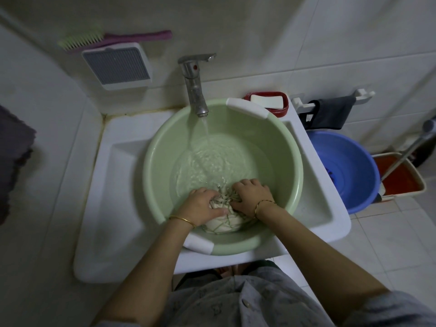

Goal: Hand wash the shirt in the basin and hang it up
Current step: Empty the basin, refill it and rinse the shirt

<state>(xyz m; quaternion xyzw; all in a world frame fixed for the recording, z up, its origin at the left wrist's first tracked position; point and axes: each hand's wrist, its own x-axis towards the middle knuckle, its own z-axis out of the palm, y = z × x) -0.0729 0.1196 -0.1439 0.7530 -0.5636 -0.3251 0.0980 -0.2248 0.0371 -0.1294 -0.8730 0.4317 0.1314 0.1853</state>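
While the tap runs into the basin in the tiled-corner sink, left hand and right hand clutch the shirt, fingers curled — it is bunched and mostly hidden.

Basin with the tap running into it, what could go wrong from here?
1. The tap runs into the green basin while the left hand and right hand both grip the shirt; left unwatched, it may overfill.
2. The hands press near the basin's front rim, which rests on the sink edge; it might tip or slosh.
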